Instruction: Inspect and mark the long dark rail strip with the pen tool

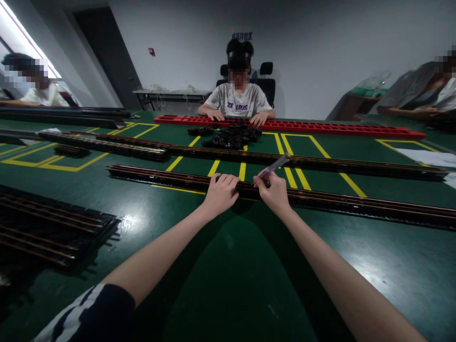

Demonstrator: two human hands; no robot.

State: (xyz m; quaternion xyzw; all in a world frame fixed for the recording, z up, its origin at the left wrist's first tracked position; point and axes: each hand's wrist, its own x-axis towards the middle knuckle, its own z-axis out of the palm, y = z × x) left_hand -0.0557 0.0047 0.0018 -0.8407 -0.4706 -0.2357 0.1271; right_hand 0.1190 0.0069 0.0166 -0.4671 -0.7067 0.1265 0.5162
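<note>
A long dark strip with thin copper-coloured lines runs across the green table in front of me. My left hand is closed over its middle, fingers on the far side and thumb on the near side. Just to the right, my right hand pinches a slim pen-like tool with a clear handle. The tool's handle slants up to the right, and its lower end is at the strip between my two hands. Whether its tip touches the strip I cannot tell.
Another long dark strip lies beyond mine, with a dark bundle at its left. Stacked dark strips lie near left. Across the table, a person's hands rest by a red slotted rail and a dark pile. Two others sit at the sides.
</note>
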